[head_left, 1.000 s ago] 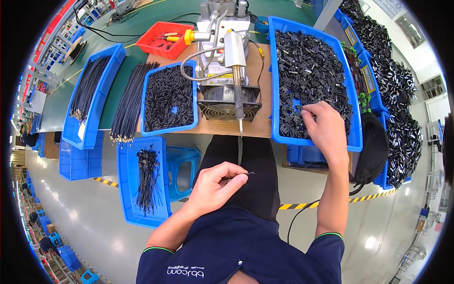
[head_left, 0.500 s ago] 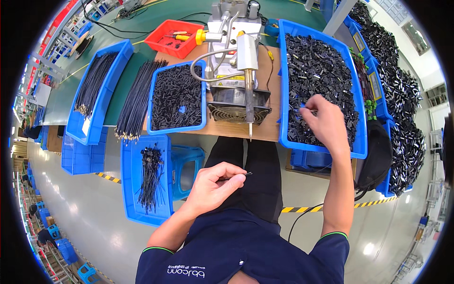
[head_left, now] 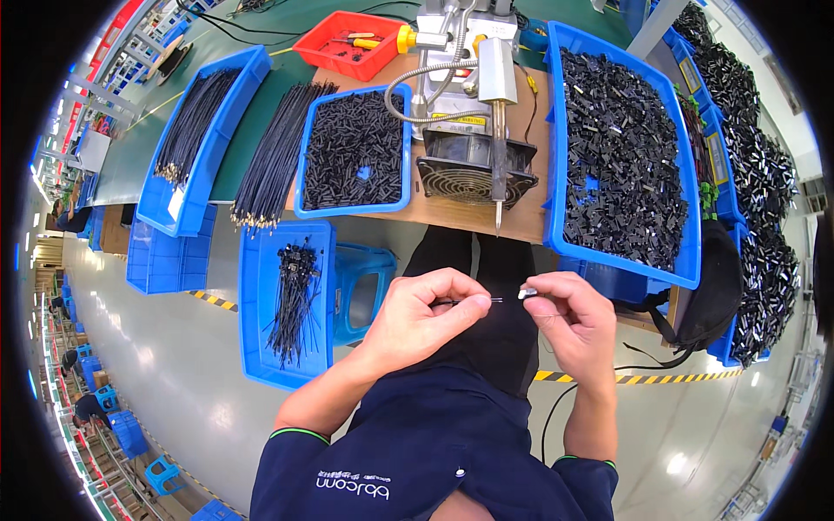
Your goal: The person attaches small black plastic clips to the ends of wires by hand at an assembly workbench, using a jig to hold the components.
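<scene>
My left hand [head_left: 434, 314] is closed in a pinch on a thin black cable [head_left: 492, 300], whose fine bare ends point right. Facing it a short gap away, my right hand [head_left: 572, 321] pinches a small black connector [head_left: 526, 294] with a pale metallic end. A thin wire-like line shows below the right fingertips; where it leads I cannot tell. Both hands are over my lap, in front of the bench edge. Above them hangs the metal tip of a soldering iron [head_left: 499, 213], fixed to a stand.
A blue bin of black connectors [head_left: 615, 165] stands at right, a smaller tray of short black tubes [head_left: 354, 152] at left. Black cables [head_left: 282, 161] lie on the bench. A fan [head_left: 476, 178] sits behind the iron tip. Finished-looking cables [head_left: 295, 295] lie in a low blue bin.
My right hand has come out of the connector bin and down to the left, now holding a small connector beside my left hand. The view has shifted slightly.
</scene>
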The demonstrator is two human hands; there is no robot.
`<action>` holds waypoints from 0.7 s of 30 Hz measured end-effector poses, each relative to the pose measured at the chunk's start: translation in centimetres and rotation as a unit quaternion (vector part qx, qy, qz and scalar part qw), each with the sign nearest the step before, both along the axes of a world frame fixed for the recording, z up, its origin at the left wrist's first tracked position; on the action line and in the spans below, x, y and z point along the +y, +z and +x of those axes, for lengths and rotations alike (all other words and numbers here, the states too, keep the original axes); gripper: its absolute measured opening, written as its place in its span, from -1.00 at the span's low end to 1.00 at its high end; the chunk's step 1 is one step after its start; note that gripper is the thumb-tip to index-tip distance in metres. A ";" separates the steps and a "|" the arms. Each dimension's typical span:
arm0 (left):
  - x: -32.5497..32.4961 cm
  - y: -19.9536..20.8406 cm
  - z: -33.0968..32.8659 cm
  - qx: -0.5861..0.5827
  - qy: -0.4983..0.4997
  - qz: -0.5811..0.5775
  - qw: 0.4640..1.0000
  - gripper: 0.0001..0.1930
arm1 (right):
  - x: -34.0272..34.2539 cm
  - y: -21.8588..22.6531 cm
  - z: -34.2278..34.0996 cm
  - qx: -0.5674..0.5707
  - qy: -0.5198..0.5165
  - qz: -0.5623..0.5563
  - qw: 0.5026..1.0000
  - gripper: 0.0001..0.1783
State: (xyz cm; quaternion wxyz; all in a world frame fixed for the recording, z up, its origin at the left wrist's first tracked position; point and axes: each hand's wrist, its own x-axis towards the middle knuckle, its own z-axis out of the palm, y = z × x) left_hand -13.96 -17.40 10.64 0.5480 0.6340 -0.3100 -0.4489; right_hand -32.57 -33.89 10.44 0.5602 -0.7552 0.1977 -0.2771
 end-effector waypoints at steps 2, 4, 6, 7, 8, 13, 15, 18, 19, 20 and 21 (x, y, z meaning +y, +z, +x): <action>0.0 0.3 0.0 0.002 -0.004 -0.001 1.000 -0.88 | 0.7 -0.7 0.2 -0.010 0.004 0.009 1.000 -0.74; 0.1 0.2 0.0 0.004 -0.007 -0.002 1.000 -0.89 | 1.4 -1.1 0.5 -0.003 -0.003 0.024 1.000 -0.78; 0.1 -0.3 -0.1 0.013 0.001 -0.001 1.000 -0.91 | 1.8 -1.2 0.7 -0.011 -0.008 0.037 0.999 -0.78; 0.1 -0.4 -0.1 0.014 0.001 0.000 1.000 -0.91 | 2.0 -1.3 0.7 -0.018 -0.013 0.049 0.999 -0.79; 0.0 -0.5 0.0 0.015 -0.001 -0.002 1.000 -0.92 | 2.1 -1.4 0.7 -0.018 -0.013 0.050 0.999 -0.79; -0.5 -1.1 -0.3 0.005 0.024 -0.015 1.000 -0.83 | 2.2 -1.5 0.9 -0.013 0.003 0.032 0.999 -0.78; -0.5 -1.1 -0.4 0.018 0.029 -0.025 0.999 -0.82 | 2.3 -1.6 0.9 -0.014 0.002 0.034 0.999 -0.77; -0.4 -1.4 -0.1 0.012 0.018 -0.003 1.000 -0.83 | 2.2 -1.7 1.0 -0.020 0.006 0.032 0.999 -0.77; -0.4 -1.4 -0.1 0.013 0.018 -0.003 1.000 -0.83 | 2.1 -1.8 1.0 -0.022 0.011 0.029 0.999 -0.76; -0.4 -1.6 -0.1 0.015 0.020 -0.006 1.000 -0.83 | 2.1 -1.9 1.0 -0.022 0.011 0.029 0.999 -0.76; -0.4 -1.6 -0.1 0.018 0.022 -0.009 1.000 -0.83 | 2.1 -1.9 1.0 -0.020 0.014 0.031 0.999 -0.77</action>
